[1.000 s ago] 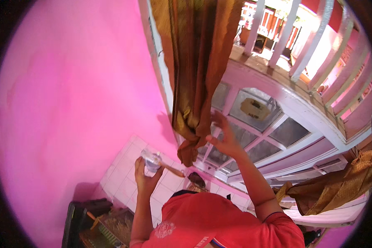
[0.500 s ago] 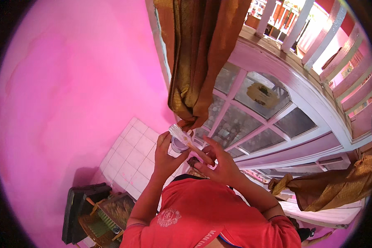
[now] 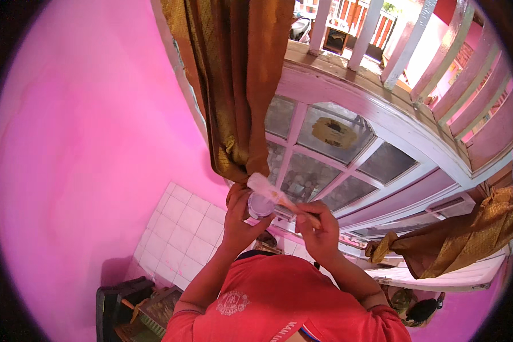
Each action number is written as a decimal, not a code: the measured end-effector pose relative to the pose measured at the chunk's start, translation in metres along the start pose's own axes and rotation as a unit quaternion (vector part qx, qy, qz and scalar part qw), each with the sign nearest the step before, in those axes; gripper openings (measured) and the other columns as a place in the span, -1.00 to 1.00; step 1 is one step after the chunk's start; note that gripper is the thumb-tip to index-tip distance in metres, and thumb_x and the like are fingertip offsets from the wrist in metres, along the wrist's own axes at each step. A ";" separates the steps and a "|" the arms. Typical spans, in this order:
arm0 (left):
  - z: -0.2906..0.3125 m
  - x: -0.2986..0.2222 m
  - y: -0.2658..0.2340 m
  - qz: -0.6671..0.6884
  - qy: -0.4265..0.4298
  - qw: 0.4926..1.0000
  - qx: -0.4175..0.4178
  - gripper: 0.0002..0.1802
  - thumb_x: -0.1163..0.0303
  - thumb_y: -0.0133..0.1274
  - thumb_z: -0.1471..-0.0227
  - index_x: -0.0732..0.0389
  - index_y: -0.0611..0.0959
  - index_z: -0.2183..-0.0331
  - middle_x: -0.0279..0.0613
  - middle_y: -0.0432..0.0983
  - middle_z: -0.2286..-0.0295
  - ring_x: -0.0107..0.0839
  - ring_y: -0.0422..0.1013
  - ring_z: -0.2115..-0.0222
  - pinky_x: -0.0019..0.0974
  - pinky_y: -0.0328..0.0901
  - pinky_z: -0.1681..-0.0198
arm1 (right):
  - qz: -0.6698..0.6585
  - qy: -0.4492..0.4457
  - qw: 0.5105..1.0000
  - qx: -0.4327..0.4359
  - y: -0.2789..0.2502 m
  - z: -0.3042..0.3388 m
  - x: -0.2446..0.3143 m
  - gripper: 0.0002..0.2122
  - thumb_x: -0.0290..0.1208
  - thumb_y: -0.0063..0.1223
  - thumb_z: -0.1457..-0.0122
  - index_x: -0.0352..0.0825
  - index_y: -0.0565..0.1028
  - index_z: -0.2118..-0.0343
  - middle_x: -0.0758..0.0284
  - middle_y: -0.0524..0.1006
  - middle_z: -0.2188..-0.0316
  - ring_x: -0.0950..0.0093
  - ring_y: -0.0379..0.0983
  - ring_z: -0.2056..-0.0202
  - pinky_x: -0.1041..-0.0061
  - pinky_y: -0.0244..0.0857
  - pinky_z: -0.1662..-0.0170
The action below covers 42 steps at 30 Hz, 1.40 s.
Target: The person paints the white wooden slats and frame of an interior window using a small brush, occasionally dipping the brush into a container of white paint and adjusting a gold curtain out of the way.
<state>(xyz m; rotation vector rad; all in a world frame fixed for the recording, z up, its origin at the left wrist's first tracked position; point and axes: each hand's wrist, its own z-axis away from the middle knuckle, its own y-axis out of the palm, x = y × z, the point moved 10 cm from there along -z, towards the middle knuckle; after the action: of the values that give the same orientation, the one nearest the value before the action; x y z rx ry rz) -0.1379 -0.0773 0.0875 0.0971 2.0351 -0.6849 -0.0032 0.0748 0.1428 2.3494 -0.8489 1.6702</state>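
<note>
A small clear cup [image 3: 261, 207] with something pale lilac in it stands in the grip of my left hand [image 3: 238, 219], fingers curled round its side. Pinched by its wooden handle, a paintbrush [image 3: 272, 194] is in my right hand [image 3: 319, 229]. The brush lies slantwise over the cup, its whitish-pink bristles pointing up and left past the far rim. Whether the bristles touch the rim, I cannot tell. Just beyond the bristles hangs the lower end of a knotted brown-gold curtain [image 3: 233, 97].
A pink wall [image 3: 91, 142] fills the left side, above white floor tiles [image 3: 179, 233]. Ahead are a paned window [image 3: 319, 154] and white slats [image 3: 365, 34]. A second tied curtain [image 3: 439, 242] hangs at right. Dark-framed items [image 3: 122, 302] lean at lower left.
My right hand has shifted right and now grips the brush handle more firmly. The brush has moved slightly right, still over the cup. The view has turned, so curtain and window sit further left.
</note>
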 end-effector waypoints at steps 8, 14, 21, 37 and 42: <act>-0.006 -0.033 0.029 0.029 0.042 0.998 0.041 -0.29 0.33 0.47 0.19 0.30 0.57 -0.02 0.00 0.42 0.02 -0.06 0.39 -0.04 -0.12 0.30 -0.12 | -0.096 -0.022 0.987 -0.129 -0.086 0.014 0.042 -0.83 -0.53 0.06 -0.32 -0.48 0.49 0.09 0.22 0.45 0.34 0.53 0.42 0.57 0.54 0.34 0.57; -0.006 -0.033 0.058 0.061 0.045 0.996 0.053 -0.27 0.33 0.46 0.19 0.30 0.55 -0.03 -0.01 0.42 0.02 -0.05 0.39 -0.03 -0.10 0.33 -0.11 | -0.032 -0.028 0.988 -0.150 -0.126 0.021 0.065 -0.81 -0.55 0.09 -0.31 -0.50 0.51 0.07 0.27 0.47 0.31 0.58 0.46 0.49 0.58 0.37 0.44; -0.012 -0.062 0.097 0.066 0.111 0.986 0.103 -0.28 0.35 0.46 0.18 0.28 0.55 -0.04 -0.02 0.42 0.02 -0.08 0.41 -0.02 -0.13 0.34 -0.08 | 0.149 -0.028 0.985 -0.087 -0.125 0.014 0.076 -0.80 -0.57 0.19 -0.24 -0.43 0.52 0.08 0.22 0.62 0.32 0.53 0.56 0.42 0.55 0.42 0.37; -0.020 -0.080 0.131 0.125 0.123 0.976 0.128 -0.29 0.36 0.47 0.19 0.24 0.57 -0.04 -0.05 0.43 0.01 -0.08 0.41 -0.02 -0.12 0.35 -0.08 | 0.244 0.001 0.968 -0.062 -0.123 -0.014 0.064 -0.88 -0.55 0.20 -0.24 -0.41 0.54 0.20 0.28 0.60 0.41 0.60 0.47 0.52 0.60 0.32 0.47; -0.025 -0.079 0.128 0.102 0.135 0.978 0.123 -0.27 0.34 0.48 0.21 0.23 0.57 -0.04 -0.05 0.43 0.03 -0.08 0.41 -0.01 -0.12 0.35 -0.07 | 0.220 0.053 0.973 -0.041 -0.115 -0.020 0.050 -0.90 -0.53 0.19 -0.25 -0.40 0.55 0.22 0.29 0.60 0.41 0.62 0.47 0.51 0.61 0.31 0.48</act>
<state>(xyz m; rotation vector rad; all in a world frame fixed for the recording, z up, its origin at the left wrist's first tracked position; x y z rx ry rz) -0.0714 0.0586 0.1070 0.5628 2.1479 -0.8250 0.0508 0.1608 0.2197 2.0999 -1.4682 1.8479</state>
